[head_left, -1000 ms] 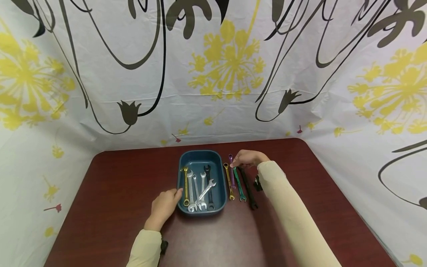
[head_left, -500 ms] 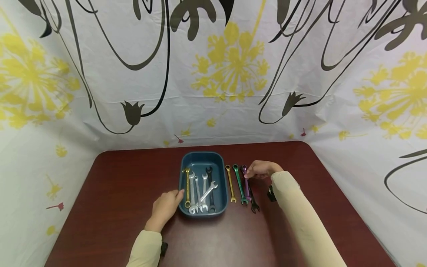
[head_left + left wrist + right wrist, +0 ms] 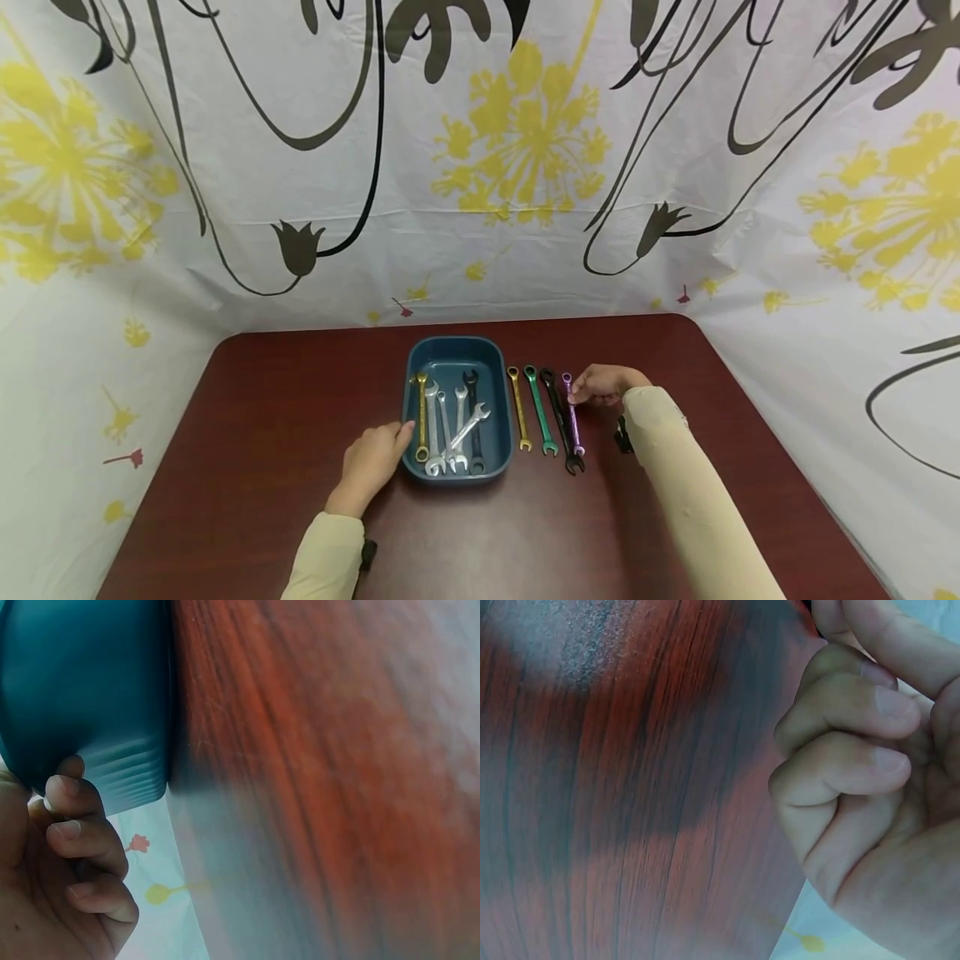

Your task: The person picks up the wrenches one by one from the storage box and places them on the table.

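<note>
My right hand (image 3: 606, 384) pinches the upper part of a purple wrench (image 3: 574, 427), which lies at the right end of a row on the table. Left of it are a black wrench (image 3: 556, 403), a green wrench (image 3: 541, 414) and a gold wrench (image 3: 519, 408). With thumb over the rim and fingers curled outside, my left hand (image 3: 375, 458) holds the left side of a blue tray (image 3: 455, 346). Inside the tray lie a gold wrench (image 3: 422, 417), several silver wrenches (image 3: 432, 425) and a black wrench (image 3: 475, 417). The right wrist view shows curled fingers (image 3: 840, 765) but not the purple wrench.
The dark red wooden table (image 3: 300, 392) has rounded far corners. A white patterned cloth (image 3: 420, 267) hangs behind it and along both sides. In the left wrist view the tray's ribbed outer wall (image 3: 131, 772) stands on the tabletop.
My right hand has carried the purple wrench rightward, from between the gold and green wrenches, over the green and black ones to the right of the black one. My left hand stays on the tray.
</note>
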The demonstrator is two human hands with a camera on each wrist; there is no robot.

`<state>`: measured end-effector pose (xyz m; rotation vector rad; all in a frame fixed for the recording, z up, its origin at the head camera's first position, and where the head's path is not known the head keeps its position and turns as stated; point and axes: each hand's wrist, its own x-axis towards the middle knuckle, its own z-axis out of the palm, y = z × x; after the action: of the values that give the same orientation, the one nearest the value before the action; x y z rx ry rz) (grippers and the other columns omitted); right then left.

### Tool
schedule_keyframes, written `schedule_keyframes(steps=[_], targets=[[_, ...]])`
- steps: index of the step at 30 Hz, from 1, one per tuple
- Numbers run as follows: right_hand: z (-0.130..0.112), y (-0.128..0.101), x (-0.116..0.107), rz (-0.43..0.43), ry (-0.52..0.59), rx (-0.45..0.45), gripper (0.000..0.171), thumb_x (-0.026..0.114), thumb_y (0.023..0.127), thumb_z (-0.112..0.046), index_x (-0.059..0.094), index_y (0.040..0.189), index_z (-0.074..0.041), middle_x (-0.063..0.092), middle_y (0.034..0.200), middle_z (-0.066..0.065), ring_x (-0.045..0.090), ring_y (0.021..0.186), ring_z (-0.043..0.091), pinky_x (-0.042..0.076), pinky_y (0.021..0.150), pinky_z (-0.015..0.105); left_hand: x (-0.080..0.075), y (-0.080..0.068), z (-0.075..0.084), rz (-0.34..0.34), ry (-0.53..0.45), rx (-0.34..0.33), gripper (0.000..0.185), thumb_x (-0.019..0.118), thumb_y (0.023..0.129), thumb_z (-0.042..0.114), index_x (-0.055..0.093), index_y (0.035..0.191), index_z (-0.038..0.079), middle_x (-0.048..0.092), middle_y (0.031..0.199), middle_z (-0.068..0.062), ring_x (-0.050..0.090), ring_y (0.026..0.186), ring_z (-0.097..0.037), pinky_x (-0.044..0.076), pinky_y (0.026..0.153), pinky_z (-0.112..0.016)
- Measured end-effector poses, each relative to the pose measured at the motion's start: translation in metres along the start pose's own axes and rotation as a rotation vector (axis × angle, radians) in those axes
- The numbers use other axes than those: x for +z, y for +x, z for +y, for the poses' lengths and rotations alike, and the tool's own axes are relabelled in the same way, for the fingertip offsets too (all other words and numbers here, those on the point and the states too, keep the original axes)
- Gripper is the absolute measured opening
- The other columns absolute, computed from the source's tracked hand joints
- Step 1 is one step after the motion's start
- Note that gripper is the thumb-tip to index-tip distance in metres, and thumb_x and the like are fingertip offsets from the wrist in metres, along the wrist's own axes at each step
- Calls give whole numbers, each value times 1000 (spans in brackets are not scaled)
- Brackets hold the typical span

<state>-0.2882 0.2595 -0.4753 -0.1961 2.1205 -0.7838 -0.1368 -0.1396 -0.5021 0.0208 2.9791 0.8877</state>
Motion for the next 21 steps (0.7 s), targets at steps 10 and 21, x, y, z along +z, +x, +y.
schedule_keyframes(steps=[10,21], targets=[[1,4,3,-2,-36,27,29,52,99,-17,47,70,-16,33,57,-4,25,48,8,26,48,23,1,1,-2,0,8,-5,45,46,101,40,45,63,16,35,54,1,34,48,-14,26,48,-29],[-1,4,11,18,-36,47,31,51,100,-17,45,70,-15,33,57,-4,25,49,9,24,49,24,2,2,-3,-8,-8,-6,45,45,101,40,45,63,16,36,55,1,33,48,-14,26,48,-29]])
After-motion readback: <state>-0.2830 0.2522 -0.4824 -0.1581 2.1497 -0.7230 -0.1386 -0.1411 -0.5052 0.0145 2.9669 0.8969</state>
